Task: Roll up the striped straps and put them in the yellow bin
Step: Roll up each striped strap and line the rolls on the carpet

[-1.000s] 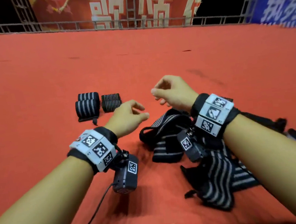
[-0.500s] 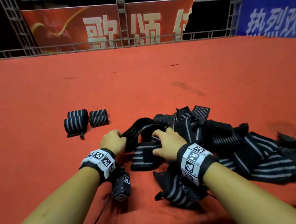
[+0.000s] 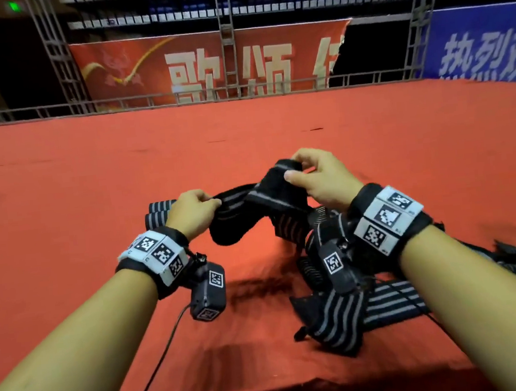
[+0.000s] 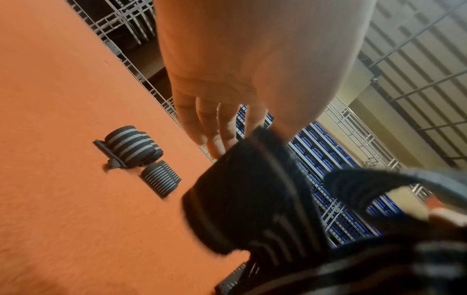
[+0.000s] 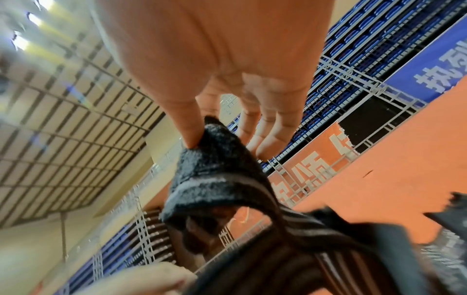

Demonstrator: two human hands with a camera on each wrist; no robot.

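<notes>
While both hands pinch a striped strap (image 3: 251, 202), banners show Chinese characters.

The left hand (image 3: 193, 212) partly hides the rolled straps (image 3: 157, 212) behind it.

- Place: indoor sports hall or arena, set up for an event.
- Red carpet (image 3: 244, 127): covers a broad raised platform.
- Metal railing (image 3: 146, 99): runs along the platform's far edge.
- Truss towers (image 3: 226, 37): grey metal, upright behind the railing.
- Red banner (image 3: 206, 66) and blue banner (image 3: 481, 44): large white Chinese characters.
- Blue spectator seats (image 4: 326, 165): tiered rows behind.
- Panelled ceiling (image 5: 63, 127): high, gridded.
</notes>
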